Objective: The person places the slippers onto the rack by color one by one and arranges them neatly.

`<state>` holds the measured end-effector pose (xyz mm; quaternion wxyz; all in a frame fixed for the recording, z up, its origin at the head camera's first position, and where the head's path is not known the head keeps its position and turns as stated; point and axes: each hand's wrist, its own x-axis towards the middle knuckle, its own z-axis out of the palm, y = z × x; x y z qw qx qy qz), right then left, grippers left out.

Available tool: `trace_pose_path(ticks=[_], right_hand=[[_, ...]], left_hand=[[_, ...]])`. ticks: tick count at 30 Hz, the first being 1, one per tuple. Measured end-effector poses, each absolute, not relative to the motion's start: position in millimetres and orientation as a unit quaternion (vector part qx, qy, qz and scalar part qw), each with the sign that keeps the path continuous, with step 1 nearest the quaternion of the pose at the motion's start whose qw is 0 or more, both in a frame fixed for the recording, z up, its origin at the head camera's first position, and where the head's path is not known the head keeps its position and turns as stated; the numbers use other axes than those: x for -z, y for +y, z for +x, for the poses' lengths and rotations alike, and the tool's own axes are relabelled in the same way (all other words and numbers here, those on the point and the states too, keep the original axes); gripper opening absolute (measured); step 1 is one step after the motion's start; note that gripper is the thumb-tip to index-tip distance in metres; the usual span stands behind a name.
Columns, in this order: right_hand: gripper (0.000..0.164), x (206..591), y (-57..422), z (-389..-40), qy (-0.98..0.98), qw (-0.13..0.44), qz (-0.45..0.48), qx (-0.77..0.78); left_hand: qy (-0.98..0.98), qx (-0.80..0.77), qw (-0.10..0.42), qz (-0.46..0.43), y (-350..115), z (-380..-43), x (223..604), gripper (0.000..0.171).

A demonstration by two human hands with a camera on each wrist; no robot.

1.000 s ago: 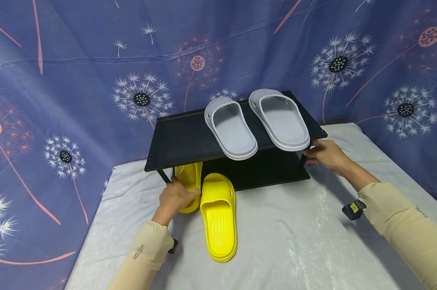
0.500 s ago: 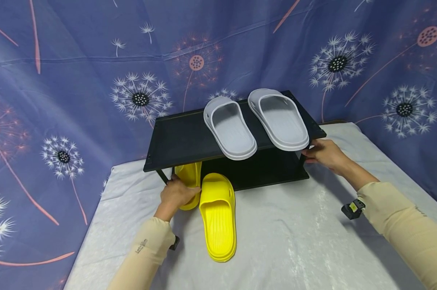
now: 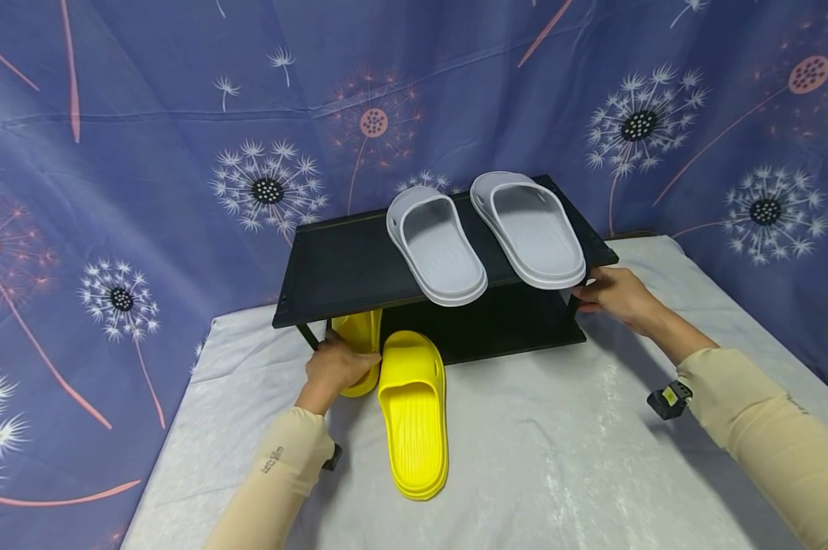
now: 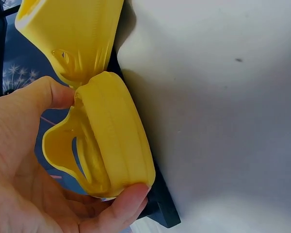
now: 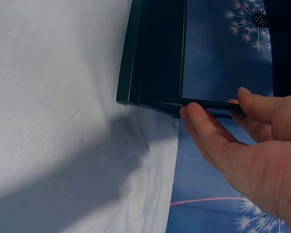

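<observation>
My left hand grips a yellow slipper by its heel end, at the left of the black two-tier shoe rack. In the left wrist view, thumb and fingers span the slipper's sole edges. Its front part lies under the upper shelf, on the lower tier. Just to its right, a second yellow slipper has its toe at the rack and its heel out over the cloth. My right hand holds the rack's right upright; in the right wrist view, thumb and fingers pinch that thin black post.
Two grey slippers stand on the right part of the upper shelf, heels at its front edge. A pale cloth covers the table. Behind the rack hangs a blue dandelion-print curtain.
My left hand has pushed the left yellow slipper slightly deeper into the rack. The right hand keeps its hold on the post, and the other slippers stay put.
</observation>
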<state>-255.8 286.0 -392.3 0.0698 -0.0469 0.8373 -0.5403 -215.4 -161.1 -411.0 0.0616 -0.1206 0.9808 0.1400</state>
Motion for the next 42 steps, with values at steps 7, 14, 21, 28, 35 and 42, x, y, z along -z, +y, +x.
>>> trace_pose_path(ticks=[7,14,21,28,35,42], right_hand=[[0.045,390.6,284.4,-254.0,0.836,0.068,-0.048,0.542],[0.043,390.2,285.0,-252.9,0.838,0.067,-0.051,0.539],[0.043,389.9,284.9,-252.2,0.839,0.066,-0.053,0.537],[0.044,389.9,285.1,-252.7,0.836,0.065,-0.054,0.542],[0.042,390.5,285.7,-253.0,0.835,0.067,-0.054,0.544],[0.044,389.9,285.8,-253.3,0.836,0.070,-0.055,0.542]], left_hand=[[0.980,-0.137,0.066,-0.125,-159.6,-216.6,408.7,0.106],[0.981,-0.130,0.070,-0.128,-158.7,-217.9,410.2,0.107],[0.980,-0.124,0.074,-0.135,-158.1,-220.3,411.8,0.107],[0.981,-0.123,0.068,-0.130,-157.3,-222.0,411.5,0.105],[0.982,-0.124,0.058,-0.126,-155.6,-221.5,409.6,0.093],[0.981,-0.116,0.077,-0.133,-153.6,-222.7,407.6,0.094]])
